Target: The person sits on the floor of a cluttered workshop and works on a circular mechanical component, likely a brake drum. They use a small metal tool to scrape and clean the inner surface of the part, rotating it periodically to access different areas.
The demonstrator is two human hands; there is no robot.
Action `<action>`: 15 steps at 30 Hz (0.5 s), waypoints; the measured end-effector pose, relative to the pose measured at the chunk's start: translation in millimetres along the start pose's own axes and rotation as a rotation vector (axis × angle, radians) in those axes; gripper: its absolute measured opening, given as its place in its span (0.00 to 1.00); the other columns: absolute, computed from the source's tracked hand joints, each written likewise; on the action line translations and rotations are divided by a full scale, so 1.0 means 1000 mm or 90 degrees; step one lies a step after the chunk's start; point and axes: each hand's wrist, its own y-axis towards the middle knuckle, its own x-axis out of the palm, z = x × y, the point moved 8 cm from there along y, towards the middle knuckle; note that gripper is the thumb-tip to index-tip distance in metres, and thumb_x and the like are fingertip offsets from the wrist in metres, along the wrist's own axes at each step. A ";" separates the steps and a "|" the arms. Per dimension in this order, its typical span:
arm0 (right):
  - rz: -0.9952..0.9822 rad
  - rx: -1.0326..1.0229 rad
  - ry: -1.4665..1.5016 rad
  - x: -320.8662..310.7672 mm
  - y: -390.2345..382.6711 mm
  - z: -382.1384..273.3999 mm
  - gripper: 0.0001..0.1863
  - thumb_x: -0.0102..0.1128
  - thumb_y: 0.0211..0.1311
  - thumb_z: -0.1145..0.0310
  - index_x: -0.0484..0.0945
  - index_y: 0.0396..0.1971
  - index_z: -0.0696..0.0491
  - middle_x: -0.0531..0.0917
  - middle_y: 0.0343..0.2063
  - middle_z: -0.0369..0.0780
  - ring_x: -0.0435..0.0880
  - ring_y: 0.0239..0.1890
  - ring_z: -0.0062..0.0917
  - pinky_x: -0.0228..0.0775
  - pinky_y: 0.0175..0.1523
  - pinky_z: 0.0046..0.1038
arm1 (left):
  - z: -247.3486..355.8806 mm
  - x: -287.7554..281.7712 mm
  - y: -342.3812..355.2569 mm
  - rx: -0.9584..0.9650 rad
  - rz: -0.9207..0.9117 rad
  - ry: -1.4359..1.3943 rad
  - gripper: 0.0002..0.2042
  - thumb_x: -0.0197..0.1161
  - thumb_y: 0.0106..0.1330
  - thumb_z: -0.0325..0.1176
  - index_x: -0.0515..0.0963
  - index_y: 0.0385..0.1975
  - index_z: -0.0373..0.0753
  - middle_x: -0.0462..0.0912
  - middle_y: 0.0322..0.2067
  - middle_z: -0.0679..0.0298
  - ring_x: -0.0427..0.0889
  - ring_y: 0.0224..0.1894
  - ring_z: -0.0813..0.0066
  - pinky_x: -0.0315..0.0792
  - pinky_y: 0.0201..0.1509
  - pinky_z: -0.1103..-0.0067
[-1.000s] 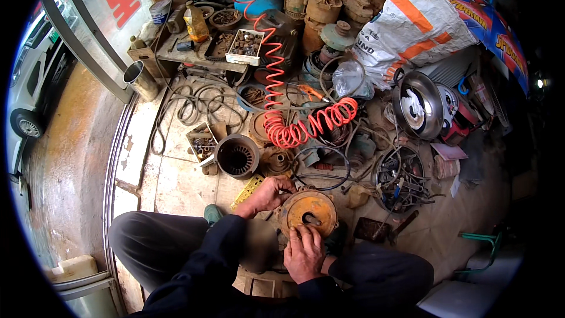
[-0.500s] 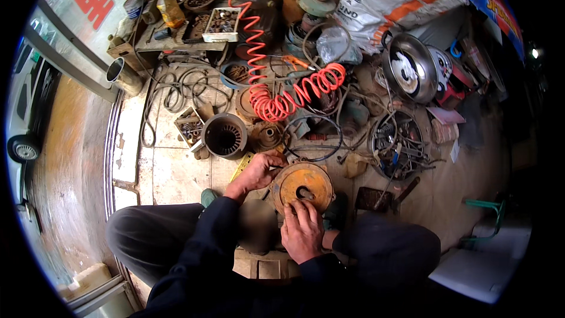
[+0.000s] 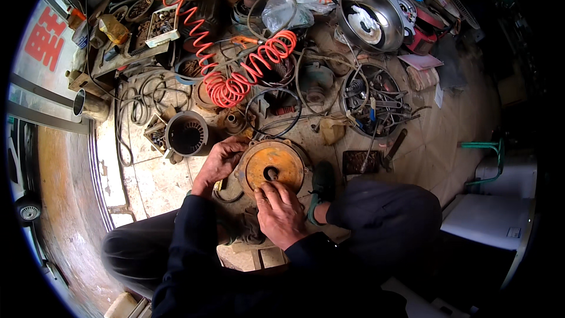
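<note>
A round metal motor end cover [image 3: 274, 159], its orange-brown paint worn, sits between my legs with a dark central hole and a shaft stub showing in it. At its upper left rim my left hand [image 3: 221, 162] is closed, fingertips pinched beside a lug; whatever is between them is hidden. My right hand [image 3: 278, 213] lies over the near edge, fingers stretched across the face up to the hole, thumb out of sight. A dark cloth-like bundle [image 3: 252, 227] is below the cover. Just beyond my left hand stands a hollow motor stator [image 3: 186, 133] with a slotted inner ring.
A coiled red air hose [image 3: 229, 88] stretches over the clutter ahead. Right of it are a basin of tools [image 3: 376, 100] and a steel pan [image 3: 368, 20]. A small tray [image 3: 360, 162] and a hammer-like tool [image 3: 395, 147] lie nearer. Behind the stator is a parts box [image 3: 155, 132].
The view has shifted, so the whole scene sits further left and higher. Both hands keep nearly the same places on the end cover, the left at the rim and the right on the face.
</note>
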 end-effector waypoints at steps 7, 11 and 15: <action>0.014 -0.015 -0.021 -0.003 0.002 -0.003 0.22 0.64 0.52 0.70 0.82 0.49 0.59 0.79 0.54 0.43 0.74 0.59 0.38 0.70 0.63 0.40 | -0.024 -0.001 -0.001 -0.010 0.014 -0.044 0.11 0.67 0.59 0.14 0.82 0.40 0.32 0.82 0.43 0.63 0.81 0.48 0.74 0.75 0.52 0.79; 0.014 -0.013 -0.021 0.000 0.000 0.000 0.22 0.64 0.53 0.69 0.82 0.49 0.59 0.79 0.54 0.43 0.74 0.60 0.39 0.69 0.63 0.40 | -0.004 0.000 0.001 -0.011 0.004 0.019 0.09 0.67 0.58 0.13 0.80 0.35 0.33 0.82 0.41 0.66 0.80 0.47 0.77 0.74 0.52 0.80; 0.011 -0.018 -0.022 -0.001 0.000 -0.003 0.22 0.64 0.53 0.69 0.82 0.50 0.59 0.78 0.55 0.43 0.73 0.60 0.39 0.69 0.64 0.40 | -0.030 0.003 -0.004 -0.060 0.043 -0.226 0.11 0.67 0.58 0.12 0.80 0.37 0.34 0.82 0.41 0.68 0.79 0.46 0.80 0.75 0.51 0.79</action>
